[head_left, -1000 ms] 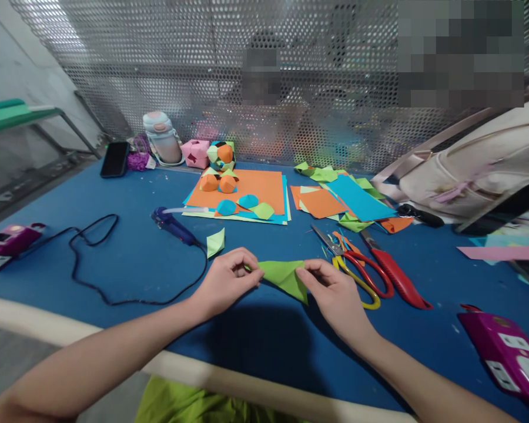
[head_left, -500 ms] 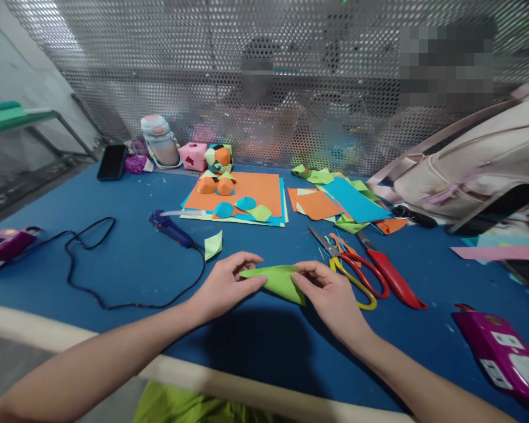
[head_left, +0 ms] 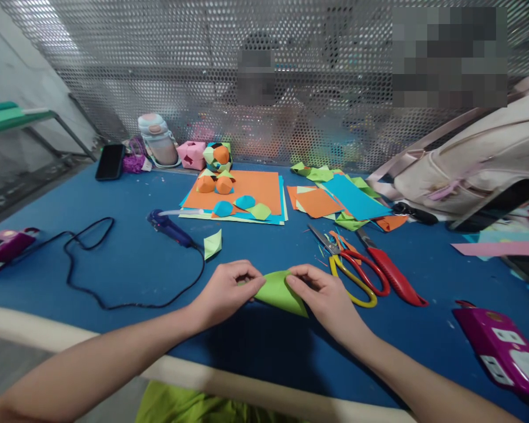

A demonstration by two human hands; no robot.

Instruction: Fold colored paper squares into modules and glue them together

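A folded piece of green paper is held above the blue table between my two hands. My left hand pinches its left end between thumb and fingers, covering that tip. At the upper right edge, my right hand grips it the same way, while a pointed corner hangs down beside that hand. Just beyond my left hand lies a small pale green folded paper. Scissors with red and yellow handles rest close to my right hand, beside a red-handled utility knife.
A blue glue gun and its cord lie at left. Folded paper pieces sit on an orange sheet stack; more cut paper lies right of it. Purple power strips stand at both sides, a backpack at right, a bottle behind.
Both hands have lowered slightly toward me with the green paper. Its left tip, visible before, is now covered by my left fingers, and the paper has tilted.
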